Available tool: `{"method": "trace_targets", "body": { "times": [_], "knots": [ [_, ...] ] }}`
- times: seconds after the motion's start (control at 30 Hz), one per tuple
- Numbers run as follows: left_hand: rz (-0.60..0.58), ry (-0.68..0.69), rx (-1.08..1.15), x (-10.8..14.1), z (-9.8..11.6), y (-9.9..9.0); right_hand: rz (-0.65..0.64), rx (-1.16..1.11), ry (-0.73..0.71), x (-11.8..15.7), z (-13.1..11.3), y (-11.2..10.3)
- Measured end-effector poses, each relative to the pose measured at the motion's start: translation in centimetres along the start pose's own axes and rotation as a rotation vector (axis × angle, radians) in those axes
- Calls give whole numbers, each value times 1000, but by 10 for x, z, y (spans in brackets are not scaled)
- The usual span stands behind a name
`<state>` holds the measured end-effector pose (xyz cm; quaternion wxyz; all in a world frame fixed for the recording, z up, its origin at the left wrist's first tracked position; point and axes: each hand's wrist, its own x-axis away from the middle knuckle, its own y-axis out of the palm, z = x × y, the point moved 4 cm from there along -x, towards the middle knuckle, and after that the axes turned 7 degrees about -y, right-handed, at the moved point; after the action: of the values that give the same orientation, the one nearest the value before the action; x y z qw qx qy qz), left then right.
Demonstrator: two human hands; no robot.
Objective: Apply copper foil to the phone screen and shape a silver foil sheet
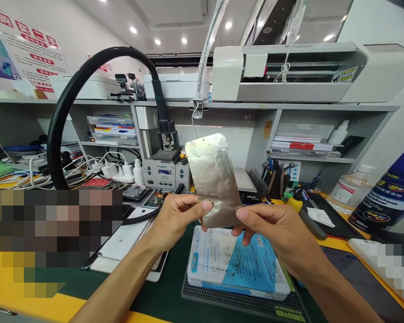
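- The two forearms enter from the lower corners and go up toward each other; the wrists appear almost straight.
- The left hand (183, 217) is closed in a pinch: its thumb presses the front of the pouch (213, 179) at the lower left edge, with the fingers bent mostly behind.
- The right hand (261, 222) pinches likewise at the lower right corner; its thumb lies on the front, and some fingertips show below the bottom edge.
- The pouch is directly between the hands, so neither is clearly nearer. Its long axis stands nearly upright, the top leaning a little to the left, and the silver face is turned to the wearer. Most of its length rises above the thumbs, without support.
- Below the pouch, apart from it, the white-and-blue box (235, 264) lies on the dark stand (215, 294).
- Farther, behind the left hand, is the grey station (155, 168); to the right is the blue can (384, 197).
- At the back runs the shelf (175, 105).
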<state>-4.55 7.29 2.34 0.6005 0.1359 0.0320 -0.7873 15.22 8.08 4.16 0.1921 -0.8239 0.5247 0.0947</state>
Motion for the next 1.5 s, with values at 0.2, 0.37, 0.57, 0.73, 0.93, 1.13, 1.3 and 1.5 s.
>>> {"method": "trace_targets", "body": {
  "times": [0.2, 0.37, 0.57, 0.73, 0.93, 1.13, 1.3, 1.5],
  "knots": [
    [102, 88, -46, 0, 5, -1, 120, -53, 69, -2, 6, -1],
    [240, 172, -80, 6, 10, 6, 121, -165, 115, 1, 12, 12],
    [357, 305, -173, 13, 17, 14, -4, -268, 132, 4, 11, 42],
    [401, 384, -263, 18, 18, 17, 42, -346, 140, 5, 12, 44],
    [456, 359, -312, 21, 22, 22, 39, -375, 174, 6, 15, 45],
    [415, 163, -130, 14, 11, 19, 36, -403, 180, 5, 12, 46],
    [334, 47, 34, 7, -2, 17, 30, -441, 181, 3, 10, 46],
    [287, -53, 151, 3, -9, 19, 36, -455, 207, 5, 12, 46]
  ]
}}
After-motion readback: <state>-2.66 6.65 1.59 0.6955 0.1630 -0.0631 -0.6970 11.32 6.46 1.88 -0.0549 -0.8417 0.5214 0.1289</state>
